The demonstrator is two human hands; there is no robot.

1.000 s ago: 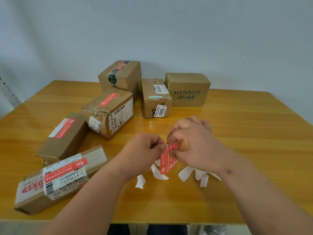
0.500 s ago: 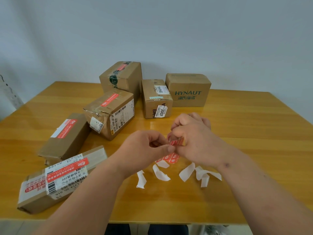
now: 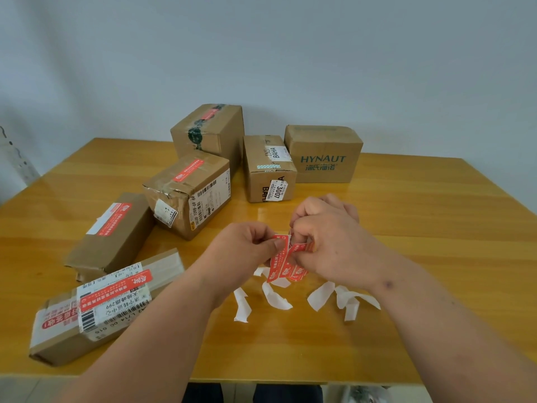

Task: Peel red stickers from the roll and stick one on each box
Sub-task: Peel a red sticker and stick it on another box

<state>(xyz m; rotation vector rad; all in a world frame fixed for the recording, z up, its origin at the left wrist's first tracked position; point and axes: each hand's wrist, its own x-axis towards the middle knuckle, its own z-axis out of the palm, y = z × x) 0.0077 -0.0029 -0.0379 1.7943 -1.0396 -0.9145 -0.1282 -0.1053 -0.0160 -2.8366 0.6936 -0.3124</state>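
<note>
Peeling now, I see my left hand has drawn one red sticker clear of the strip my right hand pinches, both grips closed above the tabletop, ready for an unlabelled box beyond.

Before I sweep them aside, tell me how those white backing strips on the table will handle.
The backing strips probably feel floppy: they lie curled and twisted, not flat. They look thin and very light, so a push would likely scatter them rather than slide them together. Loose on the glossy table, they may skid or flutter away; pinching each one seems safer.
</note>
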